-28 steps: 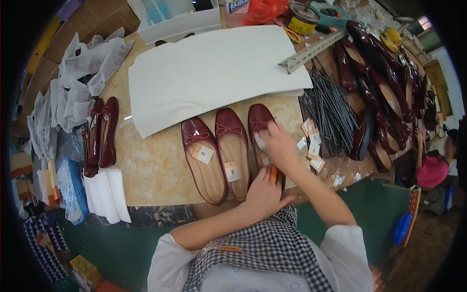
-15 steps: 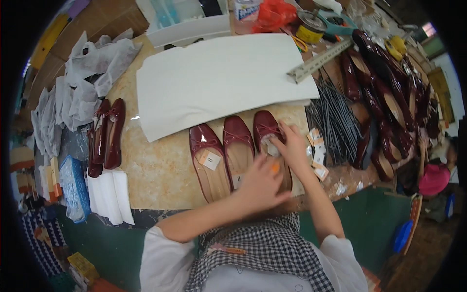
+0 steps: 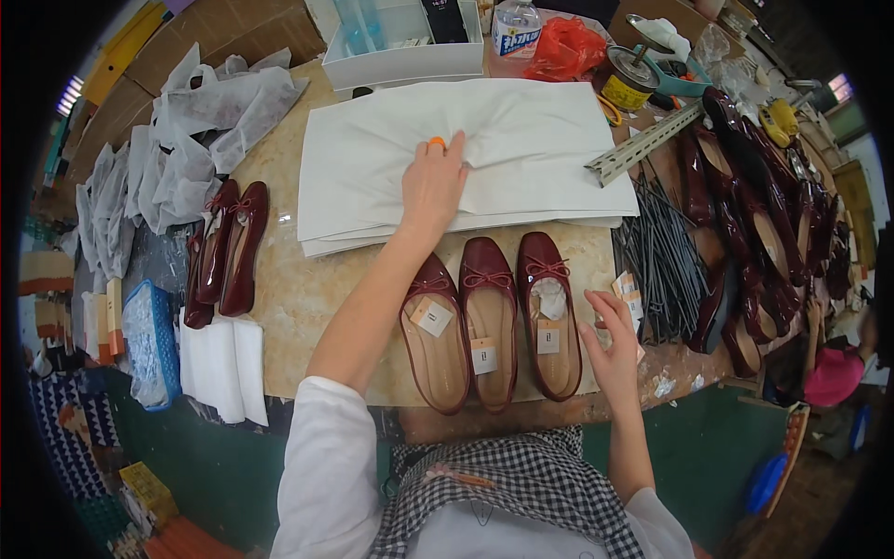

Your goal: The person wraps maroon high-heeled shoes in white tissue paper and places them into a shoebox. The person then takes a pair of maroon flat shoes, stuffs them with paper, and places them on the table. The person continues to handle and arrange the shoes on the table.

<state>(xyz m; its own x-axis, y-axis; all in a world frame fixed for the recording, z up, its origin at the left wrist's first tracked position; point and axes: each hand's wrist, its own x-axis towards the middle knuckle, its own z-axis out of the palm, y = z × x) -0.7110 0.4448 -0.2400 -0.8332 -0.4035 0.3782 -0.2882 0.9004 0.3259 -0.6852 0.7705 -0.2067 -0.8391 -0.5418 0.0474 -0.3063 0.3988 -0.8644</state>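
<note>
My left hand (image 3: 433, 191) is on the stack of white paper sheets (image 3: 545, 182). Its fingertips, one with an orange cover, pinch the top sheet, and creases spread out from them. Below the stack, three dark red patent ballet flats with bows stand side by side, toes pointing away: a left shoe (image 3: 444, 374), a middle shoe (image 3: 489, 321) and a right shoe (image 3: 561, 363). Each has a small square tag inside; white crumpled paper (image 3: 551, 298) fills the right one's toe. Close beside that shoe, my right hand (image 3: 610, 345) is open, fingers apart, holding nothing.
A metal angle strip (image 3: 643, 144) rests on the sheets' right end. Beyond lie dark thin rods (image 3: 656, 270) and a heap of red shoes (image 3: 745, 214). At left are more flats (image 3: 244, 247), white wrapping (image 3: 214, 116) and a blue basket (image 3: 154, 345). A white box (image 3: 400, 61) stands behind.
My left hand has gone from above the shoes up to the white sheets, which are now creased. My right hand has let go of the right shoe and drawn back beside it.
</note>
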